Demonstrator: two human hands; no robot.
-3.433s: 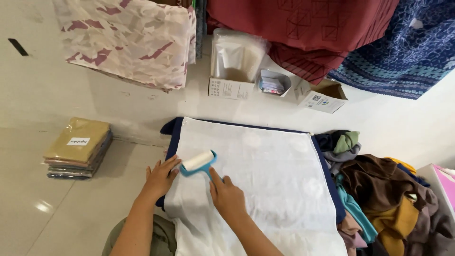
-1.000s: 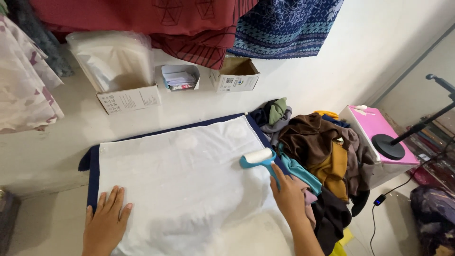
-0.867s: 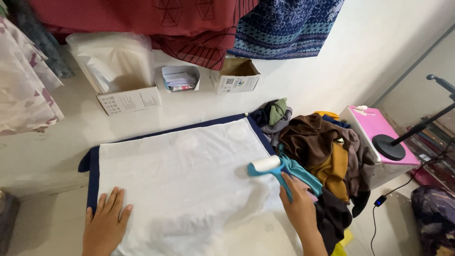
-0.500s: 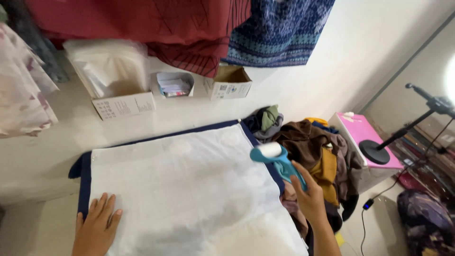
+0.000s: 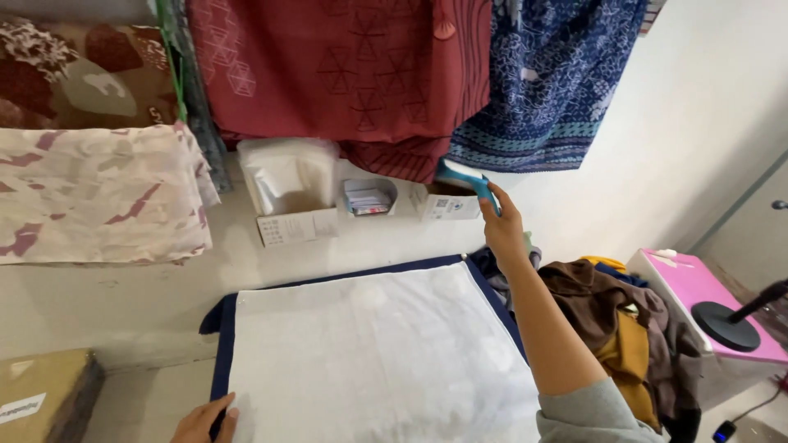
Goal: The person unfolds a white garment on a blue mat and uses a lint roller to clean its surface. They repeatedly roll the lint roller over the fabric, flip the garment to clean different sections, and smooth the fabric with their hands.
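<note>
Lint roller (image 5: 465, 179): teal plastic handle, curved and smooth; held up near the wall, directly over the small cardboard box (image 5: 446, 205). The roller head is hidden behind the box edge and the hanging cloth, so its condition cannot be told.
Right hand (image 5: 502, 230): arm stretched forward, fingers wrapped around the roller handle; grip looks firm, thumb side toward the wall.
Left hand (image 5: 205, 422): only the fingers show at the bottom edge; laid flat and spread on the near left corner of the white cloth (image 5: 377, 361), holding nothing.
White cloth: flat, fairly smooth woven sheet with faint creases, spread over a dark navy underlay (image 5: 220, 344) that shows as a narrow border on the left and far sides.
Handling advice: judged from the pose, the roller is best guided by the handle alone, sticky head kept off the red hanging fabric (image 5: 345, 74) just behind it, since it would catch there. The flat left hand is well placed to stop the cloth shifting.
Shelf items: an open white box of clear bags (image 5: 289, 189), glossy and crinkled; beside it a small tray of cards (image 5: 367, 197); then the small cardboard box.
Hanging fabrics: red with fine geometric lines; blue patterned cloth (image 5: 558, 74) to its right; pink-and-cream patterned cloth (image 5: 98, 193) folded over at the left.
Right side: a loose heap of brown and mustard garments (image 5: 632, 328), soft and crumpled, touching the underlay edge; a pink box (image 5: 698, 287) bearing a black stand base (image 5: 726, 324).
Near left: a flat brown parcel (image 5: 41, 398).
</note>
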